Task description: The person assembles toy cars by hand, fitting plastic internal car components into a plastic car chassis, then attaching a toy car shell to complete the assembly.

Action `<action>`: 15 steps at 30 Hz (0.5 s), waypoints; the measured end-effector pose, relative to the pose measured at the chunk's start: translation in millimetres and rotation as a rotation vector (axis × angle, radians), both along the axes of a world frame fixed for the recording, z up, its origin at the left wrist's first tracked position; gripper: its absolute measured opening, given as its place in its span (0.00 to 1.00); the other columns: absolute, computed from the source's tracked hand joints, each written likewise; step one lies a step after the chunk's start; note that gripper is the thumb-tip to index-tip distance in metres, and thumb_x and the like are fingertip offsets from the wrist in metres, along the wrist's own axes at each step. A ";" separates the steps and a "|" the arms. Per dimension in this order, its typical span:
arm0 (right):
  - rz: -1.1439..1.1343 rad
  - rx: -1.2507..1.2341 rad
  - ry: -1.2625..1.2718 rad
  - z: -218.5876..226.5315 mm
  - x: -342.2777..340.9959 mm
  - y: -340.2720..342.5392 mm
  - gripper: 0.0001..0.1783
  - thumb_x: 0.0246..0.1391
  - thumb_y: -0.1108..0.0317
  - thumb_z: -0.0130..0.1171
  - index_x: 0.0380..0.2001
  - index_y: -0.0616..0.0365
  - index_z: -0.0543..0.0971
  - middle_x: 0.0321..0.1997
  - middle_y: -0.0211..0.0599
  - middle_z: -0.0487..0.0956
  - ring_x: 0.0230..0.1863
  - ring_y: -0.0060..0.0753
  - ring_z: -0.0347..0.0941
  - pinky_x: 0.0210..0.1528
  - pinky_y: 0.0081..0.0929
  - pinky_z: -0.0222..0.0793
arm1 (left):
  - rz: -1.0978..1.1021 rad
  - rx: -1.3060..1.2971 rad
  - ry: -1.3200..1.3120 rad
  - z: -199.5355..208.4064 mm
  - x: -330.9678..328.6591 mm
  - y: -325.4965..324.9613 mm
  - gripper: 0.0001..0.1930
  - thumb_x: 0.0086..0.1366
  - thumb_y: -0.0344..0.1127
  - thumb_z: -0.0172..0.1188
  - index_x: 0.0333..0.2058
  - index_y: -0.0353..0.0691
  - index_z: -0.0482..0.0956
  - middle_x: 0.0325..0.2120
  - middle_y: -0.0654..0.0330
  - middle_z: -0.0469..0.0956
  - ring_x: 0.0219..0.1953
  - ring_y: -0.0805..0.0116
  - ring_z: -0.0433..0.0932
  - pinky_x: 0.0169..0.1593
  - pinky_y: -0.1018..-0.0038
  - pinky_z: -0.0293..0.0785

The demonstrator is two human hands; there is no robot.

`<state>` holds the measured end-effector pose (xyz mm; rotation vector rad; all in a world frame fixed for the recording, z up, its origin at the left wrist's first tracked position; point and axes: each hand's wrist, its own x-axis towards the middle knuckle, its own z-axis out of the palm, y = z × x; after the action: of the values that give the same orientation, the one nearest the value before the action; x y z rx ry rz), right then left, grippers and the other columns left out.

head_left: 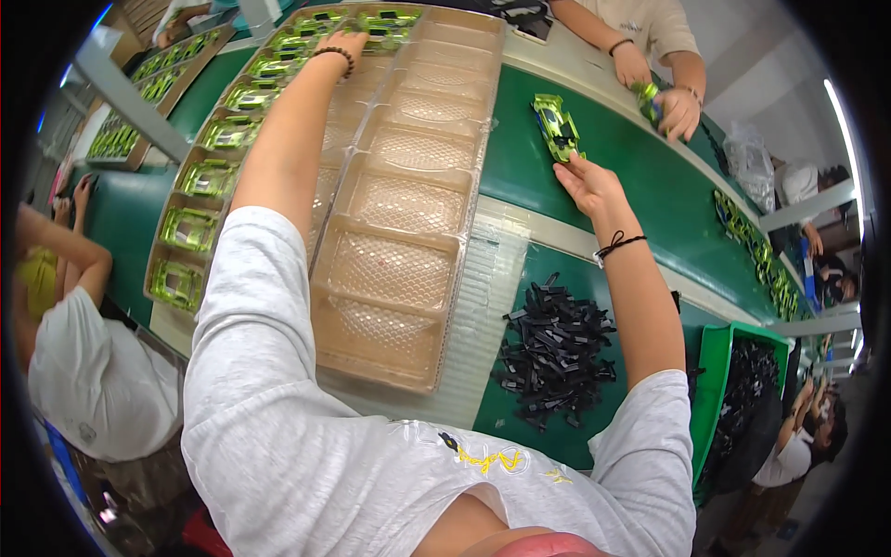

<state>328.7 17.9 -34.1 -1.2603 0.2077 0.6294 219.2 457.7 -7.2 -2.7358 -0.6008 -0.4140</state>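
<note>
My right hand grips the near end of a bright green toy car with dark parts, holding it over the green belt. My left arm stretches across a brown plastic tray with rows of compartments. At the tray's far end, my left hand is down among green toy cars; its fingertips are hidden, so I cannot make out whether it holds one. More green cars fill the left column of the tray, while the near compartments of the right column hold none.
A heap of black plastic parts lies close by my right forearm. Beyond it stands a green bin with more black parts. Across the belt, a co-worker's hands hold a green piece. Several green cars line the belt farther right.
</note>
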 end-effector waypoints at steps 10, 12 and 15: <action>0.040 -0.486 -0.597 90.2 -83.6 -175.5 0.24 0.54 0.58 0.57 0.50 0.59 0.68 0.43 0.36 0.77 0.38 0.25 0.73 0.39 0.22 0.68 | -0.163 0.019 -0.191 24.4 -7.2 69.3 0.15 0.62 0.34 0.43 0.46 0.34 0.68 0.45 0.40 0.70 0.49 0.45 0.70 0.51 0.58 0.66; -0.089 -0.579 -0.615 90.5 -109.3 -232.8 0.17 0.55 0.64 0.56 0.46 0.61 0.72 0.40 0.34 0.78 0.37 0.22 0.72 0.39 0.20 0.68 | -0.233 -0.052 -0.375 55.4 5.8 28.3 0.19 0.60 0.38 0.48 0.46 0.33 0.68 0.44 0.40 0.71 0.48 0.45 0.70 0.51 0.59 0.66; 0.113 -0.808 -0.787 74.5 -128.3 -281.8 0.11 0.51 0.69 0.58 0.37 0.62 0.76 0.36 0.33 0.79 0.37 0.22 0.73 0.39 0.20 0.67 | -0.263 0.090 -0.595 88.3 -21.7 -18.6 0.25 0.57 0.44 0.58 0.47 0.31 0.68 0.40 0.47 0.75 0.44 0.51 0.74 0.46 0.64 0.69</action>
<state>200.4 -263.9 40.4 -2.2135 -0.3043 0.0798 197.6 439.1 81.1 -2.5942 -0.3345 -1.3081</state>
